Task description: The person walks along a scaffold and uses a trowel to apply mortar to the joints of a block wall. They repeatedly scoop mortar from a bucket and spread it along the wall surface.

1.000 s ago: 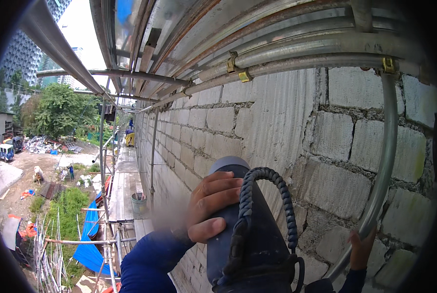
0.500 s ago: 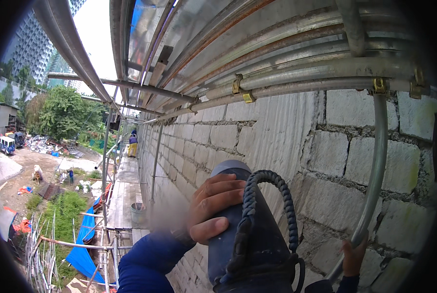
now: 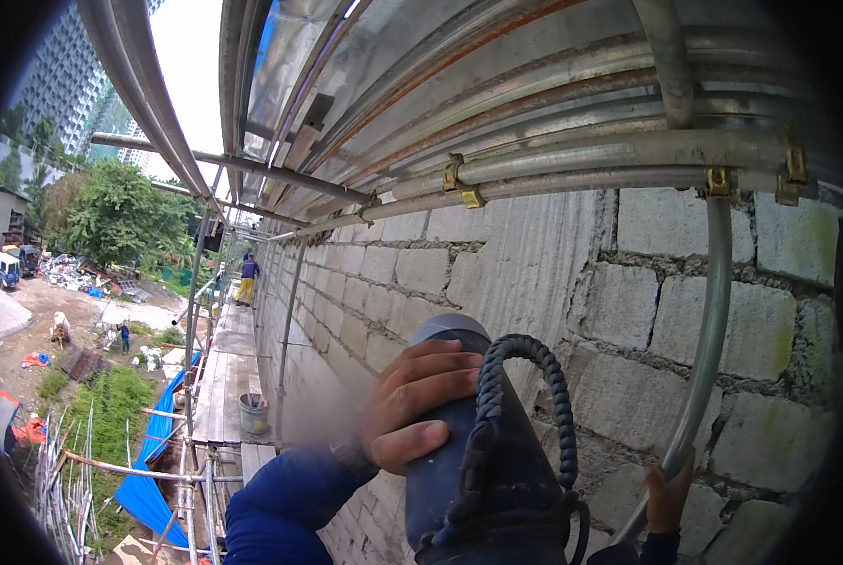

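A dark blue insulated water bottle point(image 3: 459, 433) with a grey far end is close in front of me, tilted, its near end running out of the lower edge. A braided cord handle point(image 3: 525, 353) loops up from it. The fingers of my left hand point(image 3: 421, 400) are wrapped over its left side, and a blue sleeve covers that forearm. At the lower right, my right hand point(image 3: 668, 494) is closed around a grey metal scaffold pipe point(image 3: 713, 311) that runs down from a clamp. Part of that hand is behind the pipe.
A rough concrete block wall point(image 3: 619, 377) rises on my right. Metal sheeting and horizontal pipes point(image 3: 610, 160) are overhead. Planks point(image 3: 228, 377) with a bucket point(image 3: 254, 412) extend ahead, where another person point(image 3: 247, 281) stands. Far below, left, is ground with a blue tarp point(image 3: 153, 485).
The view has shifted slightly, so the wall and pipe sit a little further left. Both hands keep their holds on the bottle and the pipe.
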{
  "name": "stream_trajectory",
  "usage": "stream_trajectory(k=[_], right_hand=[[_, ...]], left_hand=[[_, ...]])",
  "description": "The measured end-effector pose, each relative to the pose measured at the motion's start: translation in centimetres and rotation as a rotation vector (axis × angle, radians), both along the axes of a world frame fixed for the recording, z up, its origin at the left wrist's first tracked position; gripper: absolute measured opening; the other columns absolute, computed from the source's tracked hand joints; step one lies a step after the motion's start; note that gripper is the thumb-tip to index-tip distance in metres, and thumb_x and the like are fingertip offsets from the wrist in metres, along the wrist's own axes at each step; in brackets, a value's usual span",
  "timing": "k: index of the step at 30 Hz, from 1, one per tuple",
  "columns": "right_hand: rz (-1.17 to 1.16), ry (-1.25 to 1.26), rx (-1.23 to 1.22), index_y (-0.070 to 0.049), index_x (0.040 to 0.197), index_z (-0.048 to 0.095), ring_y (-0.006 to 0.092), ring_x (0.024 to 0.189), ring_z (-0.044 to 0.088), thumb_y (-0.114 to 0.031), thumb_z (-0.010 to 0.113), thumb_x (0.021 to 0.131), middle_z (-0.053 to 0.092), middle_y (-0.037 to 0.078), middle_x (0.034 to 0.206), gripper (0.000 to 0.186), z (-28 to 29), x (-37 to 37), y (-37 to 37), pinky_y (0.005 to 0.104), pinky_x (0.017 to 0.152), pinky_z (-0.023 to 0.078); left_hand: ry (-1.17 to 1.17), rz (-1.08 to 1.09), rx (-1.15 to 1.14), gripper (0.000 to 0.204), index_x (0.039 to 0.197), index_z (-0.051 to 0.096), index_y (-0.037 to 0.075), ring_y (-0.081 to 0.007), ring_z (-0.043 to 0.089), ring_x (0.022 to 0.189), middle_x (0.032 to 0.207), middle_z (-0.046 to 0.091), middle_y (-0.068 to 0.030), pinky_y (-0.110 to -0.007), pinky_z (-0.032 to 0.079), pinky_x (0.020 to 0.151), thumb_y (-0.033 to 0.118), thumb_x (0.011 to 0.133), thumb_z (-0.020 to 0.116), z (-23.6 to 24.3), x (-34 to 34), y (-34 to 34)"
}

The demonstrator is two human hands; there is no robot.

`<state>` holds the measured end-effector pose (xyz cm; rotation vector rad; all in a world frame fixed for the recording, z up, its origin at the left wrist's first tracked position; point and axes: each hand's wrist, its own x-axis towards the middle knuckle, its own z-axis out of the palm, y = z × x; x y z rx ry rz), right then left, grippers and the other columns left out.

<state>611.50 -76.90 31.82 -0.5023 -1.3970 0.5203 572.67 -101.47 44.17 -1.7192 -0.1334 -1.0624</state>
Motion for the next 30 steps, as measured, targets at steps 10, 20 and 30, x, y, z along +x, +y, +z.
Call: stream_trajectory(k=[10, 20, 30], right_hand=[[-0.031, -0.034, -0.038, 0.007, 0.155, 0.013, 0.0193, 0.076, 0.058, -0.017, 0.069, 0.084, 0.053, 0.015, 0.108, 0.094, 0.7, -0.2, -1.2, 0.0342, 0.067, 0.050], [-0.033, -0.045, -0.019, 0.006, 0.151, 0.019, 0.0195, 0.075, 0.059, -0.011, 0.064, 0.082, 0.051, 0.014, 0.105, 0.084, 0.7, -0.2, -0.8, 0.0350, 0.066, 0.051], [-0.042, -0.008, -0.044, 0.009, 0.154, 0.012, 0.0204, 0.077, 0.059, -0.008, 0.064, 0.083, 0.052, 0.018, 0.110, 0.089, 0.6, -0.5, -0.9, 0.0347, 0.068, 0.051]], left_hand=[[-0.004, -0.032, -0.006, 0.048, 0.139, 0.036, 0.018, -0.0430, 0.064, 0.110, 0.128, 0.056, -0.0248, -0.061, 0.053, 0.091, 0.016, 0.096, 0.058, 0.0, 0.1, 0.6], [-0.010, -0.057, -0.007, 0.047, 0.139, 0.036, 0.019, -0.0426, 0.064, 0.110, 0.128, 0.056, -0.0244, -0.061, 0.052, 0.092, 0.016, 0.097, 0.057, -0.1, -0.2, 1.4], [-0.034, -0.055, 0.002, 0.049, 0.140, 0.036, 0.019, -0.0426, 0.064, 0.110, 0.128, 0.057, -0.0245, -0.061, 0.053, 0.091, 0.017, 0.096, 0.059, -0.3, -0.5, 1.3]])
